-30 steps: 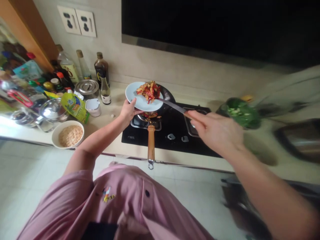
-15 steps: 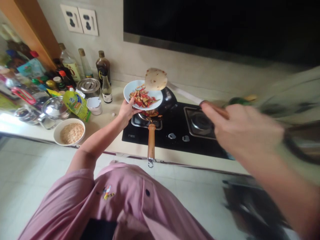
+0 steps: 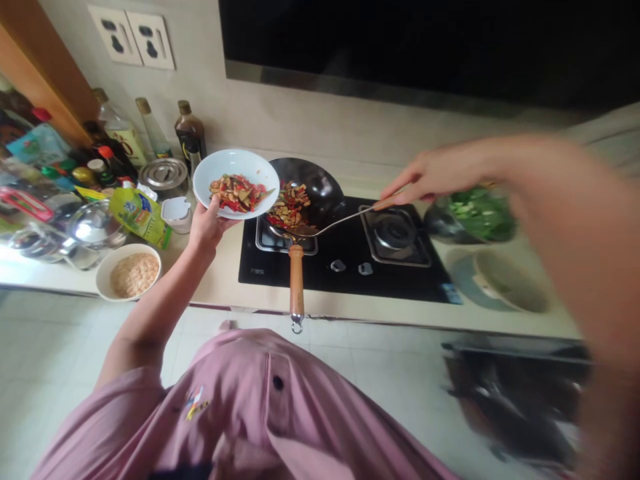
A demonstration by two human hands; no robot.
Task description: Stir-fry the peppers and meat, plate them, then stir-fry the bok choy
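Observation:
My left hand (image 3: 207, 228) is closed on the rim of a white bowl (image 3: 213, 167), its thumb inside the edge. Red pepper strips and brown slices (image 3: 236, 193) lie in this bowl, which is held tilted at the left side of a black wok (image 3: 320, 187). More of the same food (image 3: 290, 203) sits in the wok. Wrapped round the wooden handle of a spatula (image 3: 345, 219), my right hand (image 3: 425, 177) is above the right burner. The spatula's blade is down in the wok, partly hidden among the food. The wok's wooden handle (image 3: 297, 280) points toward me.
The black gas hob (image 3: 325, 277) has a second burner (image 3: 395, 233). To the right are a bowl of green vegetables (image 3: 480, 213) and a pale bowl (image 3: 510, 280). On the left stand a bowl of beige food (image 3: 134, 272), a green pouch (image 3: 140, 217), a lidded pot (image 3: 164, 175) and several bottles (image 3: 190, 130).
My right hand has brought the spatula from above the bowl down into the wok. The bowl has moved left, off the wok, uncovering the food inside it.

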